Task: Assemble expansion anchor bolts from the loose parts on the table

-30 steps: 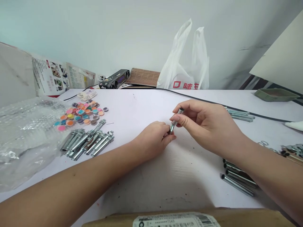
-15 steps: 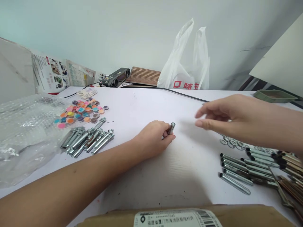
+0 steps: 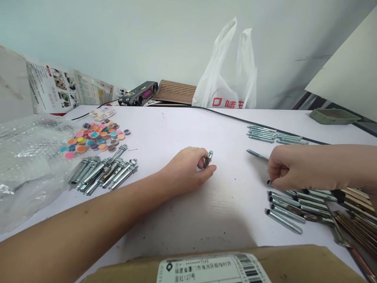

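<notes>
My left hand point(image 3: 191, 167) is closed around a short shiny metal sleeve point(image 3: 208, 158), whose upper end sticks out tilted between thumb and fingers. The rest of the sleeve is hidden in the hand. On the right, my right hand point(image 3: 284, 167) has its fingertips pinched together low over the table; what lies between them is hidden. Just left of it a thin metal rod point(image 3: 255, 153) lies on the table. Below the hand are several metal tubes point(image 3: 284, 222). Several expansion bolts with nuts and washers point(image 3: 101, 173) lie piled beyond my left forearm.
Coloured round caps point(image 3: 94, 135) and clear plastic wrap point(image 3: 29, 157) lie at the left. More thin rods point(image 3: 262, 133) lie at the back right, near a black cable point(image 3: 224, 116) and a green tray point(image 3: 334, 116). A white bag point(image 3: 226, 86) stands behind; a cardboard box point(image 3: 141, 271) is in front.
My right hand has come down toward the parts on the right, and its fingers have closed. The thin rods behind it now show. My left hand keeps its hold on the sleeve.
</notes>
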`<state>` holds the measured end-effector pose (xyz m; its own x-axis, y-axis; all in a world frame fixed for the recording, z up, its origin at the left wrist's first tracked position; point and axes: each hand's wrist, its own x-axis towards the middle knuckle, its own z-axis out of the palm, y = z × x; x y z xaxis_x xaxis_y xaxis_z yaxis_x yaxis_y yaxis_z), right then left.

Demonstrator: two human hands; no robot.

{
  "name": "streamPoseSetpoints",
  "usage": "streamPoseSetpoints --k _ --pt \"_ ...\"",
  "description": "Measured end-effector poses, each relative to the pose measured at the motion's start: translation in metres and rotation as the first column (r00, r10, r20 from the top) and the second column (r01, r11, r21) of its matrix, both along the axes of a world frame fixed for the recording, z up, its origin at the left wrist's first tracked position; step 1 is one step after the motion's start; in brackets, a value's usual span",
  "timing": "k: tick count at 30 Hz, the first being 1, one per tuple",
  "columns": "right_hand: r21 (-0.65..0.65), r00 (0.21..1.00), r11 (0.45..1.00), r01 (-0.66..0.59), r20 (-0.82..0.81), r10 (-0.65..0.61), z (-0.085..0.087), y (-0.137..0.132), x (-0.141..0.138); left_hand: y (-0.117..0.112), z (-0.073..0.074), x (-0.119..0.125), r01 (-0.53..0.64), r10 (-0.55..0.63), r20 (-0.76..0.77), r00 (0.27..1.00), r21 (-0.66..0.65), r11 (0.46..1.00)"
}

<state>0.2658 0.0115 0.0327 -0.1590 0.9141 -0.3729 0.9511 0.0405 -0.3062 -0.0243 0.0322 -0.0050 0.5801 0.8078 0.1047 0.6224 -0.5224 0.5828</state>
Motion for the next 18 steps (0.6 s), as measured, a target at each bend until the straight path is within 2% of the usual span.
streamPoseSetpoints --k 3,7,11,13,18 --pt "-0.191 0.985 0.98 -0.061 0.147 0.09 0.0 -0.001 -0.009 0.0 0.001 -0.001 0.012 -0.013 0.037 0.999 0.001 1.0" --pt "-0.18 0.986 0.98 -0.083 0.131 0.108 0.013 -0.002 -0.022 0.0 0.001 -0.001 0.007 -0.003 0.1 0.995 -0.041 0.999" --pt "-0.122 0.988 0.987 -0.101 0.102 0.114 0.03 -0.003 -0.029 0.001 0.001 -0.002 -0.001 0.006 0.094 0.996 -0.045 0.999" --pt "-0.134 0.991 0.986 -0.103 0.069 0.113 0.031 -0.003 -0.028 0.001 0.002 -0.002 -0.002 0.006 0.077 0.997 -0.048 0.999" --pt "-0.218 0.998 0.974 -0.058 0.01 0.062 0.022 0.002 -0.02 0.002 0.003 -0.001 -0.01 0.012 0.037 0.999 -0.053 0.999"
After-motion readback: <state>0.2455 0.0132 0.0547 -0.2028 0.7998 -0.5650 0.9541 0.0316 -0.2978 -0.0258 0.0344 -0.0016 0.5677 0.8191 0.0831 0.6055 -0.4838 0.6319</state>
